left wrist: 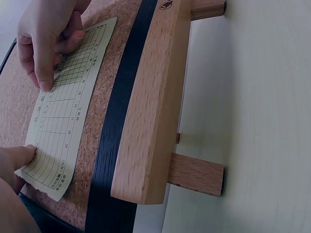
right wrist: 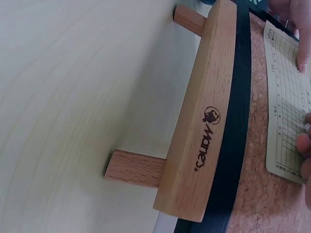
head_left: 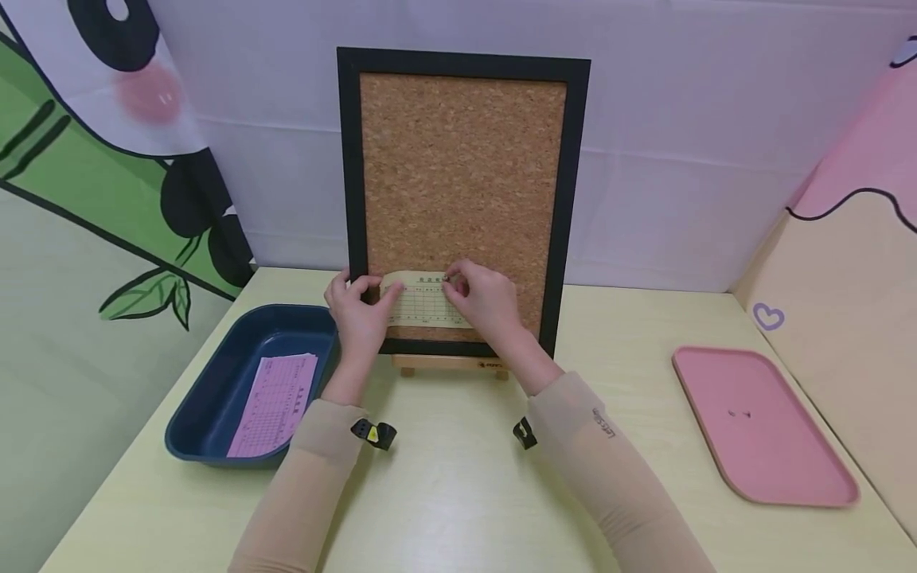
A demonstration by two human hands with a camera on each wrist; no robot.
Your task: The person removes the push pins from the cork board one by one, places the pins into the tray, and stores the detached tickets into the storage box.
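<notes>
A pale yellow printed slip [head_left: 426, 309] with a ruled grid lies against the lower part of a black-framed cork board [head_left: 466, 175]. At the slip's left end, my left hand [head_left: 358, 322] presses it with the thumb; the other fingers are by the frame's left edge. My right hand [head_left: 493, 298] is at the slip's upper middle, thumb and index fingertip together on what looks like a small dark thing, mostly hidden by them. In the left wrist view, the slip [left wrist: 73, 111] has a ragged end beside the left thumb [left wrist: 22, 155].
A wooden stand [right wrist: 199, 126] supports the board on the pale table [head_left: 458, 485]. To the left, a dark blue tray [head_left: 215, 398] contains pink printed slips [head_left: 275, 406]. A flat pink tray [head_left: 766, 430] lies at the right. Behind the board hangs a pale cloth [head_left: 680, 143].
</notes>
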